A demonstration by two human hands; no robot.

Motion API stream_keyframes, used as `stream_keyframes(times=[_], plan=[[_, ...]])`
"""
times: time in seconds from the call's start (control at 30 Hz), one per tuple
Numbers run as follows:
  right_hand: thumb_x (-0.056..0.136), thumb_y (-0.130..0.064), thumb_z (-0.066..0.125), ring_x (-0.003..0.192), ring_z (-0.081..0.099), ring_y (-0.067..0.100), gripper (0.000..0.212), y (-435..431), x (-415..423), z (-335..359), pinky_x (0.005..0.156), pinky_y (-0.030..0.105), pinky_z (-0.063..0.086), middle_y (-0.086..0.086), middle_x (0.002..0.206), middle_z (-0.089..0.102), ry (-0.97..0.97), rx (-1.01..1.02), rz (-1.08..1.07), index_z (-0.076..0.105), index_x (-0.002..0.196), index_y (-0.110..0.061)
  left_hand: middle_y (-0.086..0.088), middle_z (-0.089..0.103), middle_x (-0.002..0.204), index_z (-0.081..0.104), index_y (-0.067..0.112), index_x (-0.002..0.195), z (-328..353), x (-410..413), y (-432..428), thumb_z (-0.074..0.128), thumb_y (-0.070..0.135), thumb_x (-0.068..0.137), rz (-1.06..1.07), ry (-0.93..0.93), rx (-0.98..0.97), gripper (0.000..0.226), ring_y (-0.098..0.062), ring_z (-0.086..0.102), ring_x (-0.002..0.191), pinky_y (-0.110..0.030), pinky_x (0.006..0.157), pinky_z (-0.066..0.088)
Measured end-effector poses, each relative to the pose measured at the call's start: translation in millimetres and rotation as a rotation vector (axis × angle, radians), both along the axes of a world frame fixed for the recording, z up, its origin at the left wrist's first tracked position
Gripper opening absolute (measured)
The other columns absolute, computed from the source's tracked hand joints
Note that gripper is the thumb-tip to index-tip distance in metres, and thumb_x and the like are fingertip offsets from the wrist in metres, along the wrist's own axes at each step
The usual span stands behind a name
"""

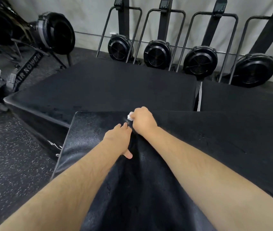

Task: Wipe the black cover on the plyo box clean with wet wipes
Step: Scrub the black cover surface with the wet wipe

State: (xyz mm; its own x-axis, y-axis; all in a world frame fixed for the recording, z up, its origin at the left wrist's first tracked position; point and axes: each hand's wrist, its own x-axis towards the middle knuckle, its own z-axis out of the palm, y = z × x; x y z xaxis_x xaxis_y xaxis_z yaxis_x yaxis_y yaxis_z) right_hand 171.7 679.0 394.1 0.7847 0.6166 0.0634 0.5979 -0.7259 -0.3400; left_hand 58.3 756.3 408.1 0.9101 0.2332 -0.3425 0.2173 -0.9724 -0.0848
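A shiny black cover (89, 140) lies over the plyo box (215, 139) in front of me. My right hand (143, 120) grips a small crumpled white wet wipe (130, 116) and holds it against the cover near its far edge. My left hand (118, 139) rests flat on the cover just beside the right wrist, fingers straight and thumb spread toward me. The cover looks wet and glossy around both hands.
A second black plyo box (107, 87) lies beyond, a third (245, 97) at the right. Several upright rowers with black fan housings (157, 54) line the wall. An air rower (27, 70) stands on the speckled rubber floor (12, 155) at the left.
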Motion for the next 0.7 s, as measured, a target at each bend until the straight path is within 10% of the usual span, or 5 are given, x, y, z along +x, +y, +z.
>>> stream_keyframes(times=[0.17, 0.37, 0.47, 0.7], plan=[[0.082, 0.003, 0.047, 0.096, 0.055, 0.030, 0.047, -9.0, 40.0, 7.3, 0.081, 0.035, 0.053, 0.007, 0.121, 0.044, 0.046, -0.047, -0.230, 0.071, 0.106, -0.029, -0.001, 0.014, 0.164, 0.022, 0.011, 0.154, -0.8, 1.0, 4.6, 0.085, 0.053, 0.068, -0.006, 0.006, -0.017, 0.115, -0.023, 0.020, 0.150, -0.045, 0.111, 0.041], [0.093, -0.008, 0.051, 0.103, 0.057, 0.029, 0.040, -29.7, 52.5, -2.8, 0.080, 0.035, 0.049, 0.004, 0.124, 0.047, -0.041, -0.119, -0.123, 0.064, 0.128, -0.023, 0.001, 0.015, 0.165, 0.026, 0.015, 0.152, 1.3, 2.6, 7.3, 0.085, 0.056, 0.067, -0.028, 0.012, 0.012, 0.111, -0.021, 0.024, 0.148, -0.043, 0.108, 0.044], [0.093, -0.008, 0.054, 0.110, 0.057, 0.030, 0.041, -59.3, 79.4, -2.0, 0.085, 0.036, 0.051, 0.007, 0.131, 0.047, 0.016, -0.119, -0.354, 0.063, 0.131, -0.018, 0.001, 0.004, 0.168, 0.018, 0.016, 0.157, 1.1, -0.2, 8.1, 0.084, 0.055, 0.068, -0.012, 0.011, -0.016, 0.117, -0.020, 0.015, 0.153, -0.044, 0.113, 0.039], [0.087, -0.004, 0.046, 0.094, 0.061, 0.025, 0.047, -78.2, 77.2, -19.6, 0.085, 0.034, 0.053, 0.001, 0.111, 0.062, -0.082, -0.048, -0.051, 0.074, 0.114, -0.031, 0.002, 0.009, 0.167, 0.023, 0.018, 0.155, 5.9, 2.0, 6.6, 0.085, 0.056, 0.065, 0.009, 0.005, -0.011, 0.116, -0.021, 0.020, 0.151, -0.045, 0.113, 0.039]])
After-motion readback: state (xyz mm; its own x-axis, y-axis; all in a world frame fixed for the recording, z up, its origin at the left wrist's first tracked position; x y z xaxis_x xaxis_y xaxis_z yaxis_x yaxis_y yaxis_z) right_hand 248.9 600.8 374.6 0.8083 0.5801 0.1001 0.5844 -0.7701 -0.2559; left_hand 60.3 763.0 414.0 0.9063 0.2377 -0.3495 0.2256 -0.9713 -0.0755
